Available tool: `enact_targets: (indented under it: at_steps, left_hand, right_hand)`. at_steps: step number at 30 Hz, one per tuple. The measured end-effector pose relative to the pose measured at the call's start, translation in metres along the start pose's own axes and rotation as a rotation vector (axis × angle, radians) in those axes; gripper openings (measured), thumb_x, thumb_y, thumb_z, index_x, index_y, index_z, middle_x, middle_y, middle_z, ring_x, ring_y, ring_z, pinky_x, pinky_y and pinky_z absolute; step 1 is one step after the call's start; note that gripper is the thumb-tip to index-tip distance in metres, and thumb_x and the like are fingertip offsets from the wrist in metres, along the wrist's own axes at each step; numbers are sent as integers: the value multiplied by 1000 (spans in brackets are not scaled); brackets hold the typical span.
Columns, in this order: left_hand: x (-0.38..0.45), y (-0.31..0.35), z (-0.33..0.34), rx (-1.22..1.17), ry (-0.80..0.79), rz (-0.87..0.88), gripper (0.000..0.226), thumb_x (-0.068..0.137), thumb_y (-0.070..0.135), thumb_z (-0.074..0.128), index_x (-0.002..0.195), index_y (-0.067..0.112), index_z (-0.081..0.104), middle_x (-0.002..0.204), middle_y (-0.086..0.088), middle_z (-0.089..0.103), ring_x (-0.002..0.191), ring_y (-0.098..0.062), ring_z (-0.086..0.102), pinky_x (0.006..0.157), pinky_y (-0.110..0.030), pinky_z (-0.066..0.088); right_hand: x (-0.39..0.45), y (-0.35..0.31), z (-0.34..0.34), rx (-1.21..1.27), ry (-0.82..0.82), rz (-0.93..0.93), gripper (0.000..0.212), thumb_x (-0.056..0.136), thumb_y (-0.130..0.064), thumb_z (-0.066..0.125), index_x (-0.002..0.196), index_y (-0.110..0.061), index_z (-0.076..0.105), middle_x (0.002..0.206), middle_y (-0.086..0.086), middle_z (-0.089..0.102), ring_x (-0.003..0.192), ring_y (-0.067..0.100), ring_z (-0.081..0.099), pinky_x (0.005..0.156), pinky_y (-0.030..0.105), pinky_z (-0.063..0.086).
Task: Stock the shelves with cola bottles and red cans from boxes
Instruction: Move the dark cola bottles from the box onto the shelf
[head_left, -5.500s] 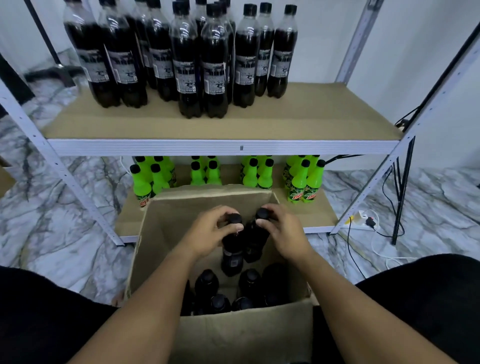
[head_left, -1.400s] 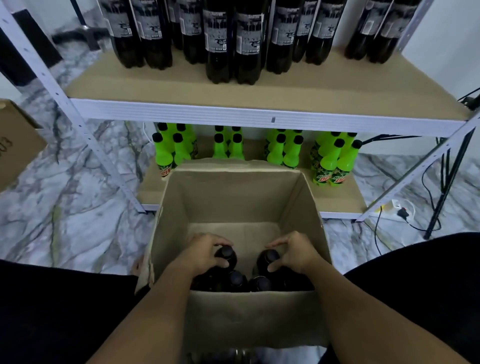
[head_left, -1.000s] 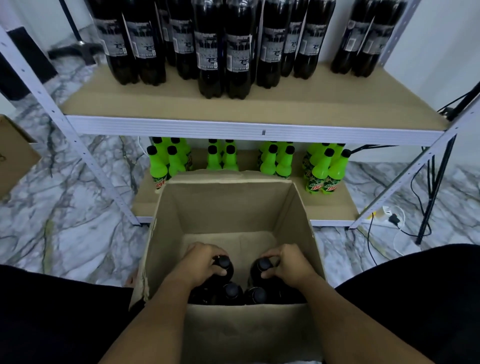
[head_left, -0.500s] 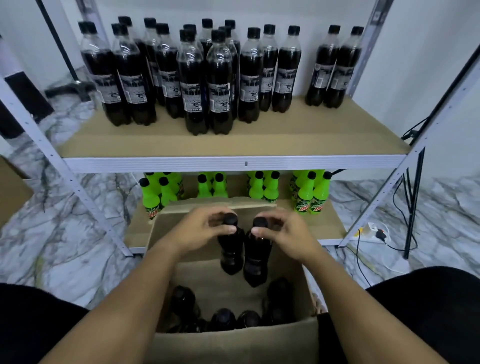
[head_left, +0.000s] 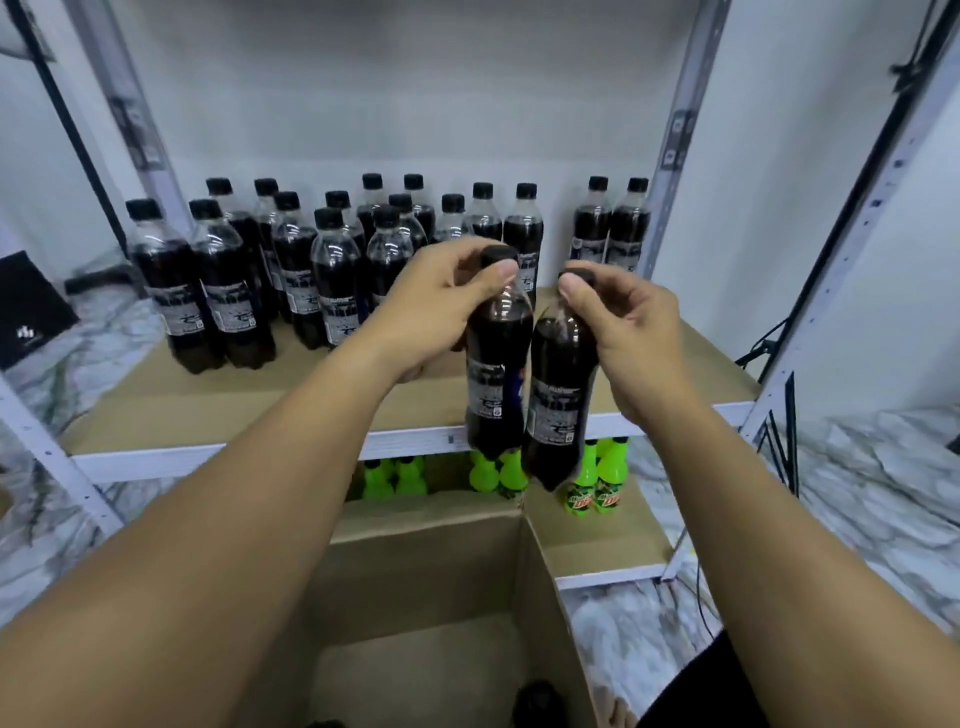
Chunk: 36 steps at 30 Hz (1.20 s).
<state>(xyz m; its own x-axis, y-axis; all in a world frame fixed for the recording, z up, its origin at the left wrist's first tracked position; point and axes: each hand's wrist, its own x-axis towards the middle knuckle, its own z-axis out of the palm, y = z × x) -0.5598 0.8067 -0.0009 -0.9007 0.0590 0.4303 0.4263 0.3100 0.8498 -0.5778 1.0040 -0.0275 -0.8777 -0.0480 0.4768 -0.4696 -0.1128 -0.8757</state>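
My left hand grips the cap of one cola bottle, and my right hand grips the cap of a second cola bottle. Both bottles hang side by side, touching, in front of the shelf's front edge. Several cola bottles stand in rows on the brown shelf board, mostly at the left and back. Below me is the open cardboard box; one bottle cap shows at its bottom. No red cans are in view.
Green soda bottles stand on the lower shelf behind the box. White metal shelf posts rise at both sides. Bare shelf board lies at the front and right. Cables hang at the right over the marble floor. A black object sits far left.
Both hands have lifted the two cola bottles out of the box and up to shelf height. The camera has tilted upward, so the box sits lower in view.
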Motion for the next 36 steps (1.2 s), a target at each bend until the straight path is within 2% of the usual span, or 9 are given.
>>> enact_targets:
  at_steps: [4, 10, 14, 16, 18, 20, 25, 32, 36]
  left_hand:
    - [50, 7, 21, 36, 19, 8, 21, 103, 29, 62, 118, 17, 71, 112, -6, 74, 108, -23, 70, 103, -49, 53]
    - [117, -19, 67, 48, 61, 2, 18, 102, 30, 63, 111, 17, 72, 104, 0, 74, 102, -22, 69, 100, -49, 54]
    - [156, -42, 93, 41, 182, -33, 21, 92, 29, 77, 104, 13, 74, 98, -2, 75, 95, -22, 71, 94, -45, 58]
    - [174, -50, 104, 63, 215, -39, 23, 89, 30, 81, 101, 12, 75, 94, 1, 74, 89, -17, 70, 86, -34, 58]
    - [191, -54, 113, 133, 238, -41, 25, 89, 31, 80, 104, 12, 75, 92, 8, 71, 82, -5, 64, 74, -12, 48]
    - [207, -59, 121, 191, 290, -45, 26, 88, 30, 81, 104, 11, 76, 91, 7, 70, 82, -6, 63, 65, -4, 40]
    - [235, -75, 133, 247, 401, -32, 23, 85, 26, 84, 100, 11, 77, 96, -1, 75, 83, -9, 63, 60, -6, 39]
    - [264, -86, 140, 253, 455, -61, 25, 84, 29, 85, 98, 11, 75, 80, 5, 63, 75, -11, 59, 61, -14, 37]
    - [273, -91, 143, 232, 462, -63, 28, 82, 30, 86, 98, 10, 74, 84, 1, 69, 81, -18, 67, 73, -25, 51]
  right_hand:
    - [49, -5, -20, -63, 59, -19, 16, 94, -23, 71, 108, -16, 74, 92, 1, 76, 86, 14, 70, 86, 34, 57]
    - [110, 25, -51, -199, 113, -48, 23, 101, -23, 62, 119, -12, 71, 109, 5, 75, 103, 17, 70, 100, 42, 55]
    - [146, 56, -64, -227, 145, -37, 30, 100, -28, 59, 124, -11, 68, 115, 6, 73, 108, 20, 69, 102, 48, 53]
    - [162, 70, -69, -221, 182, -48, 28, 103, -24, 57, 125, -9, 66, 112, 6, 73, 103, 15, 70, 99, 41, 54]
    - [177, 83, -70, -218, 224, -74, 27, 104, -21, 55, 124, -6, 65, 102, 3, 72, 89, 4, 68, 86, 28, 56]
    - [192, 95, -71, -251, 263, -108, 28, 105, -23, 53, 124, -7, 65, 100, 1, 71, 85, 2, 67, 82, 26, 55]
    - [222, 120, -67, -358, 341, -169, 28, 106, -30, 49, 123, -15, 65, 91, -13, 67, 86, 4, 64, 89, 36, 54]
    - [250, 140, -65, -425, 371, -215, 29, 109, -25, 43, 120, -7, 63, 81, -11, 63, 75, -12, 58, 72, 8, 43]
    - [261, 147, -65, -459, 390, -209, 32, 108, -24, 43, 127, -4, 60, 95, -18, 60, 89, -20, 54, 80, 0, 36]
